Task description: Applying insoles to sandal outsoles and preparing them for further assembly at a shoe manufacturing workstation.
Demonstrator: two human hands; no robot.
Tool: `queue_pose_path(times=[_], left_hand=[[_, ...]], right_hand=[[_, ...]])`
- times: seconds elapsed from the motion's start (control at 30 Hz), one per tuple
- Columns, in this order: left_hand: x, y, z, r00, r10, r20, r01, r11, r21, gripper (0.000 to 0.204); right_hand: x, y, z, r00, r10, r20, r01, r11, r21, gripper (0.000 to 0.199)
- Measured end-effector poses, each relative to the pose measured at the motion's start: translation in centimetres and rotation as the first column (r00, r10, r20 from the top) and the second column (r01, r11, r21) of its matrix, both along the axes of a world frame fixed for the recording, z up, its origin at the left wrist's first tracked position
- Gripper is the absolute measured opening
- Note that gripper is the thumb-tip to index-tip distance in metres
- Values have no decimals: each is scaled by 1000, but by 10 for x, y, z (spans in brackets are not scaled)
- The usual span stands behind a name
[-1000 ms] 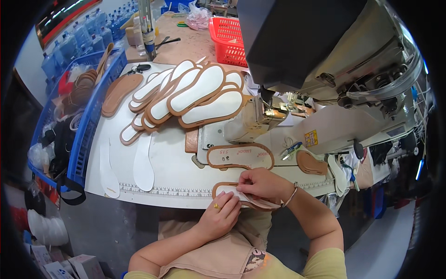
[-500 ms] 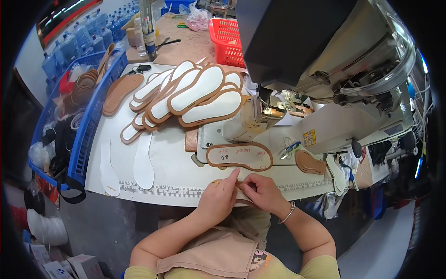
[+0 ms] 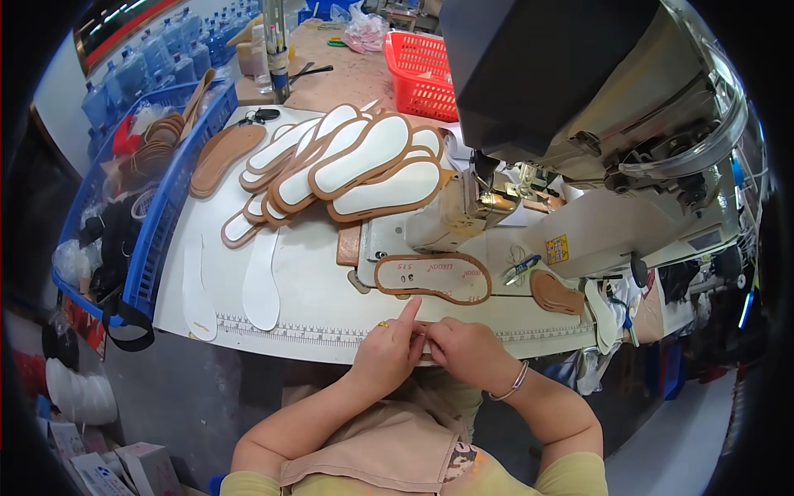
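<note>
My left hand (image 3: 382, 354) and my right hand (image 3: 469, 354) meet over the table's front edge. Between them they pinch a small brown piece (image 3: 425, 358), mostly covered by the fingers, so its kind is hard to make out. The left index finger points up, away from the grip. Just beyond the fingertips lies a shoe insole (image 3: 447, 279) with a pale face, printed marks and a brown rim. A brown insole piece (image 3: 557, 293) rests to its right. Above these stands a sewing machine (image 3: 463, 207) with its arm. Further left is a pile of white-topped, brown-rimmed insoles (image 3: 364, 157).
Two white insole cutouts (image 3: 261, 281) lie at left beside a ruler strip (image 3: 306, 335) along the front edge. A blue crate (image 3: 157, 240) of materials stands at far left. Thread snips (image 3: 521, 269) lie by the machine. A red basket (image 3: 422, 78) is behind.
The view has shifted slightly, so the table sits a little right. Both hands stay together; the right fingers have moved slightly against the left, and less of the brown piece shows below them.
</note>
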State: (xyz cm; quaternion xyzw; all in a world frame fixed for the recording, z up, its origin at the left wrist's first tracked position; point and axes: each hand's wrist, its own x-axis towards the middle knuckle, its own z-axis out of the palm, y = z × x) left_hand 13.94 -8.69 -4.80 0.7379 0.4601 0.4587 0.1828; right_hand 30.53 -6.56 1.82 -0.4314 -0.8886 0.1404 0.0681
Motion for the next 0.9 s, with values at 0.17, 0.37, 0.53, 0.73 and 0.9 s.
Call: queue_pose_path(times=[0.17,0.37,0.53,0.73,0.9], left_hand=[[0,0,-2,999,13,-35,-11,999,46,69],[1,-1,0,1000,21,-21,-20,997,69,58],[0,0,2,1000,9,-14,-8,998,59,54],[0,-1,1,999,8,-36,-5,997,79,55],[2,-1,-2,998,7,-59,2,987,160,55]], right_hand=[[-8,-3,4,999,-3,36,1,999,52,13],[-10,-6,-9,983,-86,-159,105,988,109,9],[-3,-12,-12,864,-292,-410,303,952,-40,6],[7,-12,-4,754,-492,-436,362,864,-350,7],[2,2,12,917,-328,-225,228,897,-379,19]])
